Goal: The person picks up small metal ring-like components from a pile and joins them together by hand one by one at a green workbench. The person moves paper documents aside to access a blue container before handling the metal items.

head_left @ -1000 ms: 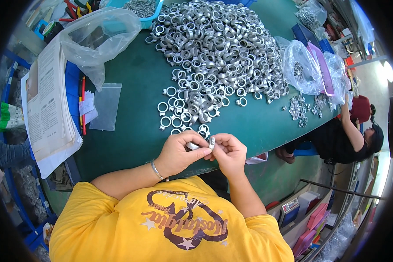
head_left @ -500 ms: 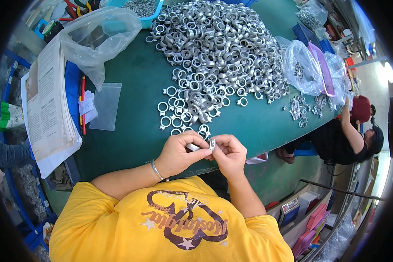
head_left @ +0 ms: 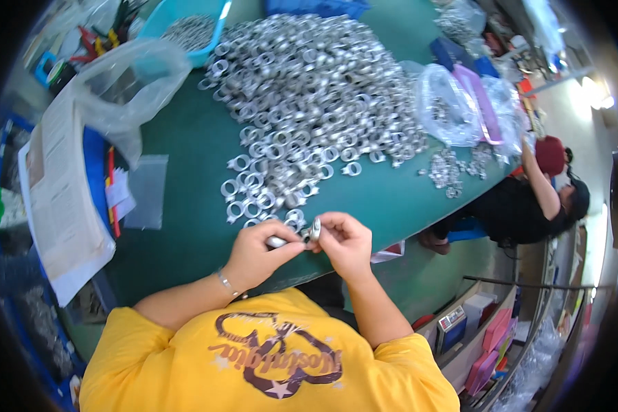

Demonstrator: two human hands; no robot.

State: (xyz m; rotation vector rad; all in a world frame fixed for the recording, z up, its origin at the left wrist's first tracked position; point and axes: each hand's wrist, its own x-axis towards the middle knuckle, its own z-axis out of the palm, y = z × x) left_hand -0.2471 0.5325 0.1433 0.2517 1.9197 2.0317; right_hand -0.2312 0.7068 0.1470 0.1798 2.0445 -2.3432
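At the table's near edge, my two hands are close together, fingertips nearly meeting. My left hand point(head_left: 254, 255) is closed, with a silver metal ring-shaped part point(head_left: 276, 242) tucked in its curled fingers; thumb and forefinger point to the right. Between the thumb and fingers of my right hand point(head_left: 348, 248) a second metal ring point(head_left: 315, 230) stands on edge. Whether the left fingertips touch this ring is too blurred to tell. Just beyond my hands lie loose metal rings point(head_left: 235, 210), each with a small lug, spreading from a large heap point(head_left: 316, 82) of like parts.
Left on the green table point(head_left: 178, 172) are a stack of papers point(head_left: 58, 185), pens point(head_left: 112, 196), a flat clear bag point(head_left: 147, 192) and a crumpled bag point(head_left: 127, 82). A light-blue basin point(head_left: 223, 14) stands behind. Right are small metal parts point(head_left: 446, 172), plastic bags point(head_left: 448, 103) and a seated person point(head_left: 529, 209).
The whole view has shifted, so the table and heap appear farther left. My left fingertips have drawn slightly back from the ring in my right hand. Both hands keep their rings.
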